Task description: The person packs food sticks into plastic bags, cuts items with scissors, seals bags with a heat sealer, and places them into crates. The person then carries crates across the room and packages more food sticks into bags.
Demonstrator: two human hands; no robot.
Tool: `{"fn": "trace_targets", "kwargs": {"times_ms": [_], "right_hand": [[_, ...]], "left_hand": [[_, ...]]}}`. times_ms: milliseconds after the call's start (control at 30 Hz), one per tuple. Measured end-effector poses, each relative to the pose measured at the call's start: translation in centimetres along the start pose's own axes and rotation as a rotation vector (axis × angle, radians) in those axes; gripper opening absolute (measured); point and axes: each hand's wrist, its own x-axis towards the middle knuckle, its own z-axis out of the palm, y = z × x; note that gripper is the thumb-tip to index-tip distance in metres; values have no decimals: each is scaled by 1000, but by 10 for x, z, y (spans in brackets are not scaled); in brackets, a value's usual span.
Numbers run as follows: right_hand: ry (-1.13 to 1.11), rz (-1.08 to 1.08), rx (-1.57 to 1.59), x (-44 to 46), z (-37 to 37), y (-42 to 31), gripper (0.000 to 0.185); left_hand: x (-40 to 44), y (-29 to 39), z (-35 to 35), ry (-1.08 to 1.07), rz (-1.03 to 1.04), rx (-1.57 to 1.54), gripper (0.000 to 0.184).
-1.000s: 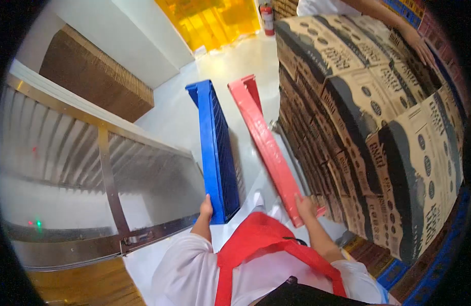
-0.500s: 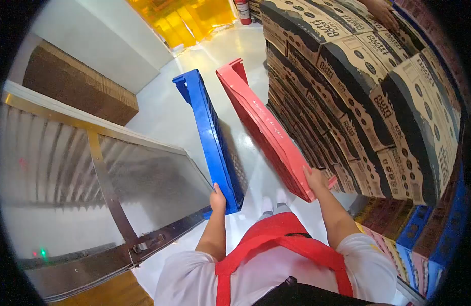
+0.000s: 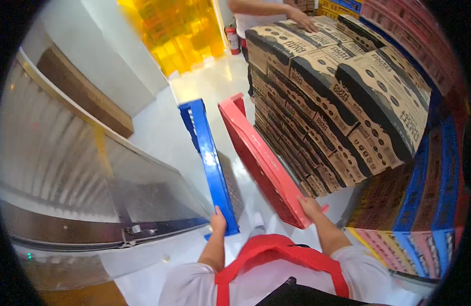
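A long blue crate (image 3: 210, 158) hangs on edge in front of me, and my left hand (image 3: 218, 221) is closed on its near end. To the right of it, a pink crate (image 3: 263, 160) is also held on edge, with my right hand (image 3: 310, 208) gripping its near end. The two crates are apart, with floor showing between them. Their far ends point away from me. The fingers of both hands are partly hidden behind the crates.
Printed cartons (image 3: 317, 97) form a tall stack at the right. Another person's hand (image 3: 301, 19) rests on top. Colored crates (image 3: 419, 178) stand farther right. A metal-framed panel (image 3: 103, 168) is at the left, a fire extinguisher (image 3: 233, 40) beyond, beside yellow curtain strips (image 3: 179, 30).
The carton stack has shifted left in view, and more of the other person shows behind it. More of the crates at the right is visible. Both held crates remain in my hands.
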Motion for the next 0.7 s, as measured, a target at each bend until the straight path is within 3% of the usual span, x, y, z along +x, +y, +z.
{"fn": "trace_targets", "kwargs": {"times_ms": [67, 200, 267, 367, 433, 600, 700], "right_hand": [[34, -16, 49, -21, -6, 32, 61], [-36, 163, -183, -65, -28, 83, 67], [-37, 189, -94, -84, -29, 119, 68], [-36, 216, -29, -100, -34, 164, 68], [-41, 228, -29, -108, -39, 178, 68], [14, 110, -213, -108, -46, 188, 66], [-5, 172, -220, -108, -50, 179, 68]], "left_hand": [[-11, -22, 7, 19, 31, 27, 74], [-27, -71, 17, -45, -54, -21, 73], [-70, -71, 0, -44, 12, -53, 71], [-113, -75, -9, 47, 140, -358, 70], [-85, -130, -5, -140, 89, 199, 65], [-70, -148, -2, -205, 84, 131, 65], [-46, -123, 2, -249, 99, 65, 65]]}}
